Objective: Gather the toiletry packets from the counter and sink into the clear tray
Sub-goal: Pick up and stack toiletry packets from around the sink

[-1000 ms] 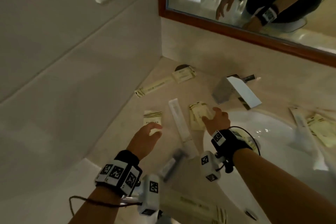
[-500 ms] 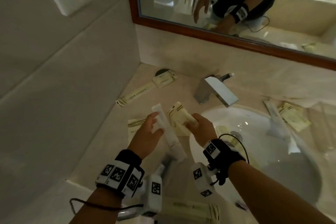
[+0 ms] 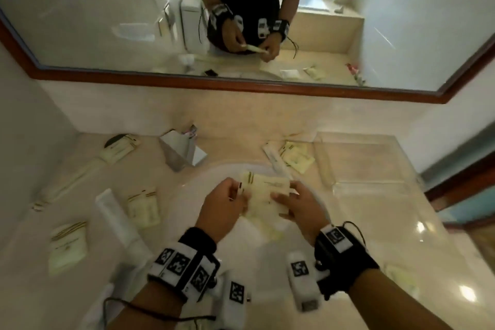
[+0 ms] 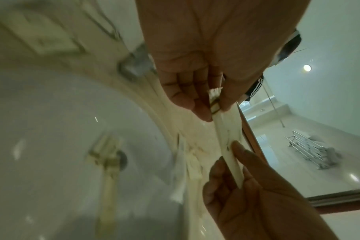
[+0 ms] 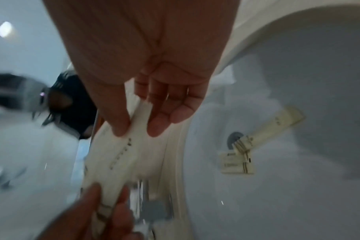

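Both hands hold a cream toiletry packet (image 3: 265, 191) above the sink (image 3: 203, 182). My left hand (image 3: 227, 201) pinches its striped end (image 4: 215, 104); my right hand (image 3: 297, 205) pinches the other end (image 5: 140, 123). The clear tray (image 3: 361, 158) sits on the counter to the right, beyond the basin. Two more packets (image 5: 236, 162) lie in the sink by the drain. More packets lie on the counter: several at the left (image 3: 68, 246), a white tube (image 3: 117, 220), and a few by the tray (image 3: 294, 158).
The chrome faucet (image 3: 182, 150) stands behind the basin. A wood-framed mirror (image 3: 241, 83) runs along the back wall. A long packet (image 3: 72, 182) and small packets (image 3: 117, 147) lie at the far left of the counter.
My right hand lifted a packet from the counter's left side and carried it over the sink. My left hand has joined it on the packet. The view swung right, bringing the tray into sight.
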A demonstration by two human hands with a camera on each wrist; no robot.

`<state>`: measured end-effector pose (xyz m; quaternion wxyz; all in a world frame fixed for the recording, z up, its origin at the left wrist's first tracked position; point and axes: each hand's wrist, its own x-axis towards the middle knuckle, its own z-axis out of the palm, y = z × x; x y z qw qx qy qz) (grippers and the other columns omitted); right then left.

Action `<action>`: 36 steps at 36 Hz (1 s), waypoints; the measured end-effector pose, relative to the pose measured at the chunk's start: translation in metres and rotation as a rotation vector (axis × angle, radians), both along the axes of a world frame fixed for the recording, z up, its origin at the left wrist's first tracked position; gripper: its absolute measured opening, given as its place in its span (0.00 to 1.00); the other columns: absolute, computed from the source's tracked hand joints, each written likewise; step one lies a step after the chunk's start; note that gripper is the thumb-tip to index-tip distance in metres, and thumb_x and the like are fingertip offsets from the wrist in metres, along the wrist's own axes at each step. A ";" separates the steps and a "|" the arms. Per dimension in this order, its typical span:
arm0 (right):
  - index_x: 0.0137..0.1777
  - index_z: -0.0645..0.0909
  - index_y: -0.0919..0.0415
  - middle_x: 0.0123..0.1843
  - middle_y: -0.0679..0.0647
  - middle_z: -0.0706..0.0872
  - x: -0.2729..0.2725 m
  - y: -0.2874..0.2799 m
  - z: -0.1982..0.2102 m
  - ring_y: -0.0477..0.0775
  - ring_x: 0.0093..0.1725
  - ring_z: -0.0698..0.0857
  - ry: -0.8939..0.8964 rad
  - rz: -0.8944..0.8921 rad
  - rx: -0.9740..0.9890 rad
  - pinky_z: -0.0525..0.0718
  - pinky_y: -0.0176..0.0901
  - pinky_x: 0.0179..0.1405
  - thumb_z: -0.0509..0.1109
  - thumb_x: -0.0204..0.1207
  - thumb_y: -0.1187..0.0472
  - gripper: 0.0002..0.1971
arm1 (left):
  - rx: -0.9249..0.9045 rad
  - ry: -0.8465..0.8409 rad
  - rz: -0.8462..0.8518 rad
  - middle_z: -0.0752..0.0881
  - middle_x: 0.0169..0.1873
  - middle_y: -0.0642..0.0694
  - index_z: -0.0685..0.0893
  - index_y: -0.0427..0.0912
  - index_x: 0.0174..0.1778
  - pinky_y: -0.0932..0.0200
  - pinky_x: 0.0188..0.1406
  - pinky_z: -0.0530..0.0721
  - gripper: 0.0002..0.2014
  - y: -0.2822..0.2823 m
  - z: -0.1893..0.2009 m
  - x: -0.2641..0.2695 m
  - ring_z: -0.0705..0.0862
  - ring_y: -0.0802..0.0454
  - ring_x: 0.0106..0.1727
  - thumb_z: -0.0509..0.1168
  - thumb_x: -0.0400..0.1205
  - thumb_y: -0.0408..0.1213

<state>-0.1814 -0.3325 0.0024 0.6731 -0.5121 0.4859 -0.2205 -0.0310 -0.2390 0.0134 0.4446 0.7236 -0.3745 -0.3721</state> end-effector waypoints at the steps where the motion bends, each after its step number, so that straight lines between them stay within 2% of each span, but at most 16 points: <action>1: 0.53 0.78 0.58 0.45 0.55 0.88 -0.017 -0.009 0.001 0.50 0.39 0.87 -0.016 -0.034 0.040 0.82 0.35 0.28 0.72 0.74 0.66 0.10 | 0.002 0.051 0.007 0.83 0.32 0.41 0.76 0.39 0.38 0.62 0.33 0.78 0.08 -0.012 -0.002 -0.018 0.83 0.49 0.34 0.64 0.81 0.36; 4: 0.55 0.81 0.59 0.46 0.56 0.87 -0.070 -0.034 -0.003 0.50 0.38 0.83 0.051 -0.061 0.078 0.77 0.37 0.29 0.71 0.75 0.64 0.10 | 0.013 0.149 -0.014 0.82 0.30 0.48 0.75 0.41 0.37 0.63 0.31 0.79 0.08 -0.044 -0.010 -0.072 0.83 0.55 0.30 0.64 0.82 0.35; 9: 0.58 0.80 0.64 0.48 0.60 0.86 -0.142 -0.075 -0.017 0.53 0.37 0.83 0.189 -0.106 0.054 0.76 0.38 0.28 0.68 0.77 0.65 0.11 | 0.072 0.184 -0.065 0.84 0.31 0.48 0.76 0.45 0.36 0.58 0.35 0.80 0.08 -0.089 -0.030 -0.141 0.83 0.53 0.32 0.63 0.81 0.37; 13: 0.56 0.76 0.62 0.50 0.62 0.84 -0.180 -0.111 -0.033 0.54 0.34 0.84 0.239 -0.185 0.075 0.76 0.39 0.28 0.63 0.81 0.66 0.06 | 0.127 0.246 -0.051 0.86 0.40 0.45 0.77 0.51 0.40 0.60 0.38 0.80 0.07 -0.108 -0.042 -0.174 0.83 0.52 0.36 0.61 0.81 0.35; 16: 0.60 0.74 0.64 0.51 0.65 0.82 -0.196 -0.137 -0.048 0.56 0.32 0.84 0.339 -0.234 0.081 0.77 0.35 0.18 0.59 0.82 0.66 0.09 | 0.139 0.269 -0.029 0.86 0.43 0.45 0.77 0.52 0.43 0.62 0.41 0.81 0.06 -0.110 -0.048 -0.185 0.84 0.54 0.37 0.61 0.81 0.35; 18: 0.63 0.75 0.67 0.53 0.66 0.82 -0.201 -0.151 -0.064 0.63 0.39 0.86 0.428 -0.250 0.068 0.80 0.32 0.15 0.59 0.82 0.67 0.12 | 0.135 0.272 -0.014 0.86 0.43 0.45 0.78 0.49 0.46 0.62 0.40 0.81 0.04 -0.108 -0.049 -0.188 0.84 0.54 0.38 0.60 0.82 0.35; 19: 0.63 0.76 0.68 0.55 0.67 0.83 -0.201 -0.157 -0.071 0.68 0.47 0.87 0.480 -0.247 0.040 0.87 0.36 0.25 0.60 0.81 0.67 0.12 | 0.132 0.271 -0.004 0.86 0.43 0.45 0.78 0.48 0.48 0.63 0.40 0.80 0.04 -0.108 -0.050 -0.188 0.84 0.54 0.39 0.60 0.82 0.35; 20: 0.62 0.77 0.69 0.58 0.68 0.84 -0.201 -0.162 -0.078 0.70 0.54 0.86 0.548 -0.229 0.005 0.91 0.45 0.41 0.61 0.80 0.66 0.13 | 0.133 0.268 0.011 0.86 0.43 0.45 0.78 0.47 0.49 0.63 0.40 0.80 0.04 -0.107 -0.051 -0.187 0.84 0.53 0.39 0.60 0.82 0.35; 21: 0.63 0.78 0.70 0.61 0.69 0.84 -0.199 -0.165 -0.083 0.71 0.58 0.84 0.606 -0.205 -0.024 0.87 0.53 0.54 0.62 0.79 0.65 0.14 | 0.133 0.265 0.025 0.86 0.43 0.45 0.78 0.46 0.50 0.63 0.40 0.79 0.04 -0.106 -0.051 -0.186 0.84 0.52 0.40 0.60 0.82 0.35; 22: 0.64 0.78 0.71 0.63 0.70 0.83 -0.197 -0.166 -0.084 0.71 0.61 0.83 0.652 -0.168 -0.045 0.84 0.55 0.60 0.62 0.79 0.64 0.16 | 0.133 0.262 0.034 0.86 0.43 0.46 0.78 0.46 0.51 0.64 0.40 0.79 0.05 -0.106 -0.052 -0.185 0.84 0.52 0.41 0.60 0.81 0.35; 24: 0.67 0.76 0.71 0.66 0.69 0.82 -0.191 -0.166 -0.087 0.70 0.64 0.81 0.674 -0.110 -0.050 0.79 0.54 0.61 0.62 0.80 0.63 0.18 | 0.133 0.229 0.028 0.87 0.43 0.46 0.79 0.46 0.51 0.64 0.40 0.79 0.05 -0.104 -0.053 -0.183 0.85 0.52 0.42 0.60 0.81 0.35; 27: 0.69 0.75 0.69 0.66 0.68 0.82 -0.184 -0.164 -0.092 0.69 0.63 0.82 0.662 -0.089 -0.054 0.81 0.55 0.63 0.65 0.79 0.59 0.21 | 0.129 0.215 0.023 0.87 0.43 0.46 0.79 0.48 0.48 0.63 0.41 0.78 0.04 -0.103 -0.055 -0.182 0.84 0.52 0.42 0.60 0.81 0.35; 30: 0.68 0.75 0.68 0.61 0.69 0.85 -0.181 -0.161 -0.094 0.67 0.53 0.85 0.613 -0.131 -0.067 0.83 0.57 0.59 0.69 0.76 0.60 0.22 | 0.141 0.206 0.022 0.87 0.42 0.48 0.78 0.53 0.44 0.62 0.43 0.78 0.06 -0.101 -0.056 -0.182 0.84 0.53 0.42 0.60 0.81 0.36; 32: 0.68 0.73 0.69 0.49 0.67 0.87 -0.180 -0.159 -0.092 0.62 0.43 0.83 0.542 -0.189 -0.044 0.84 0.55 0.53 0.69 0.76 0.65 0.21 | 0.147 0.205 0.024 0.87 0.41 0.49 0.78 0.53 0.44 0.62 0.44 0.78 0.06 -0.097 -0.057 -0.182 0.85 0.53 0.42 0.60 0.81 0.36; 34: 0.67 0.73 0.68 0.35 0.59 0.83 -0.180 -0.157 -0.094 0.61 0.41 0.82 0.525 -0.235 -0.020 0.85 0.59 0.56 0.70 0.74 0.67 0.21 | 0.146 0.203 0.036 0.88 0.40 0.50 0.79 0.51 0.46 0.62 0.42 0.77 0.05 -0.092 -0.057 -0.180 0.85 0.54 0.41 0.60 0.81 0.36; 36: 0.66 0.74 0.68 0.34 0.59 0.83 -0.180 -0.154 -0.094 0.61 0.41 0.83 0.529 -0.262 0.018 0.85 0.61 0.57 0.71 0.74 0.66 0.21 | 0.146 0.204 0.040 0.88 0.40 0.49 0.79 0.48 0.48 0.63 0.41 0.77 0.05 -0.088 -0.057 -0.177 0.84 0.54 0.40 0.60 0.81 0.35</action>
